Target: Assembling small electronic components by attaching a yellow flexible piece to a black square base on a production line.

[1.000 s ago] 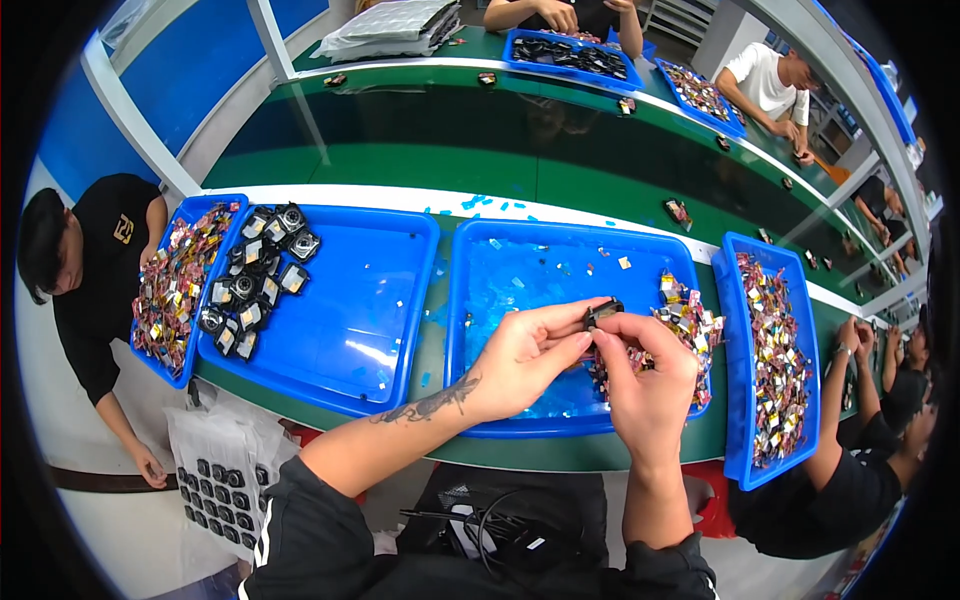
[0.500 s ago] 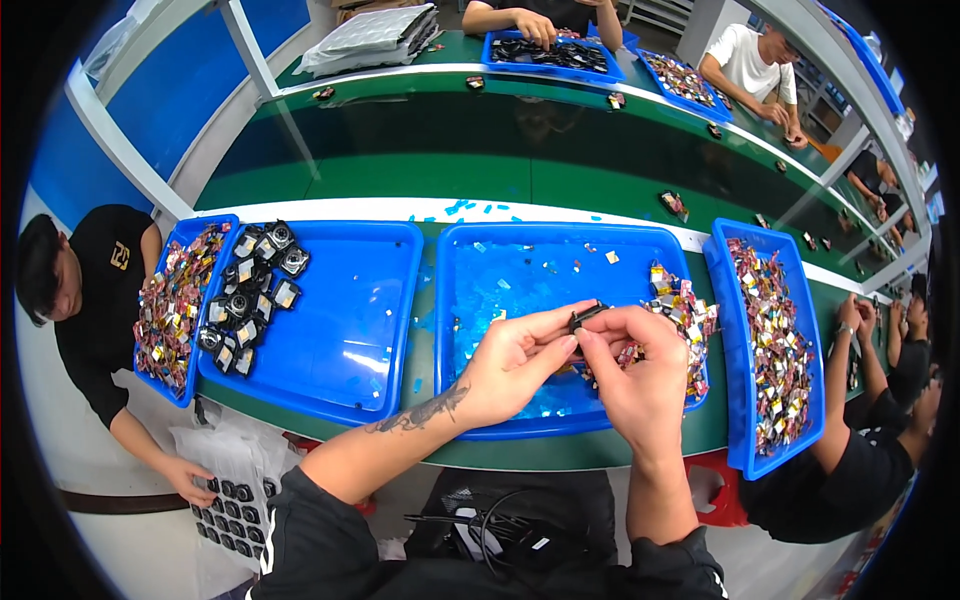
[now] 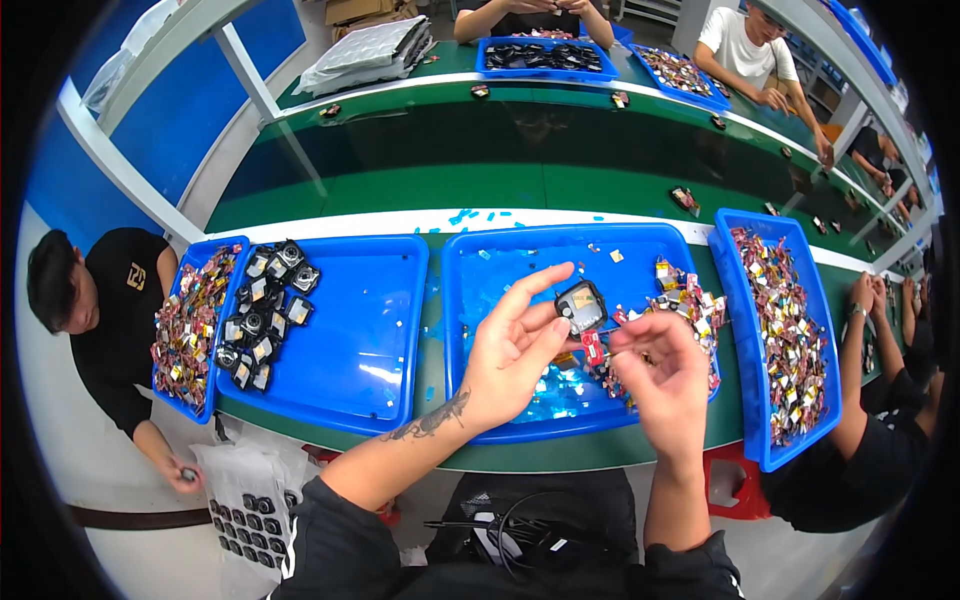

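Looking down from the head view, the left hand (image 3: 512, 360) holds a small dark square module (image 3: 581, 306) pinched between thumb and fingertips, its grip closed on the part while the index finger points up and away. The module sits above the middle blue tray (image 3: 470, 300), just left of the right hand (image 3: 665, 385). That hand's grip is narrow, thumb and fingers drawn together at a small red piece (image 3: 593, 348) that lies between the two hands, just below the module; whether it is truly pinched cannot be told. Scattered foil scraps cover the tray floor, and a heap of small colourful parts (image 3: 690, 310) lies at its right end. The tray rests on a green table (image 3: 520, 170). To the left, a second blue tray (image 3: 350, 340) carries a cluster of dark modules (image 3: 265, 310) along its left edge. To the right, a narrow blue tray (image 3: 750, 420) is filled with more colourful parts. Other people sit at both sides and across the table.
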`<state>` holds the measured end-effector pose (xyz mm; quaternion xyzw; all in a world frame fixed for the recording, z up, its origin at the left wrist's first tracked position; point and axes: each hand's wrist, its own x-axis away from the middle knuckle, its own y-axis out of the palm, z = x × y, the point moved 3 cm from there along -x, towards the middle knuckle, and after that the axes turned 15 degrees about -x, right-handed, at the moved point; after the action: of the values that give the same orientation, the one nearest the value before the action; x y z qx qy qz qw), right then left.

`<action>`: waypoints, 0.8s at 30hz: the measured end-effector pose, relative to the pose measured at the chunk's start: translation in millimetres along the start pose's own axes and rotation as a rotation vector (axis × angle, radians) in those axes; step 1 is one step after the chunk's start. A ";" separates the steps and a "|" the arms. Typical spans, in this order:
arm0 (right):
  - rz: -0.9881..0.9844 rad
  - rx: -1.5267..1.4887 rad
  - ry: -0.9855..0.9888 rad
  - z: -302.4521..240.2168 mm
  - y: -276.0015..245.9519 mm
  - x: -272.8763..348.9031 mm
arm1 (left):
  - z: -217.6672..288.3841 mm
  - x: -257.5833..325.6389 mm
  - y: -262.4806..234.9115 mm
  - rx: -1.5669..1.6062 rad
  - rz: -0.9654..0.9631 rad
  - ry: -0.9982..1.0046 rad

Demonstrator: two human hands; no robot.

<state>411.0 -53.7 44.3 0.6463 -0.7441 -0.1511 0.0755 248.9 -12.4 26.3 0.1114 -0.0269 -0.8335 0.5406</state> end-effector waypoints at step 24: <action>-0.092 -0.148 0.071 0.1 -13.0 23.8 | 14.9 5.4 -2.6 -0.804 -0.068 0.355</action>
<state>419.6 -78.7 38.1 0.6774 -0.6972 -0.1861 0.1426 241.2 -17.4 39.5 0.0347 0.3965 -0.7629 0.5095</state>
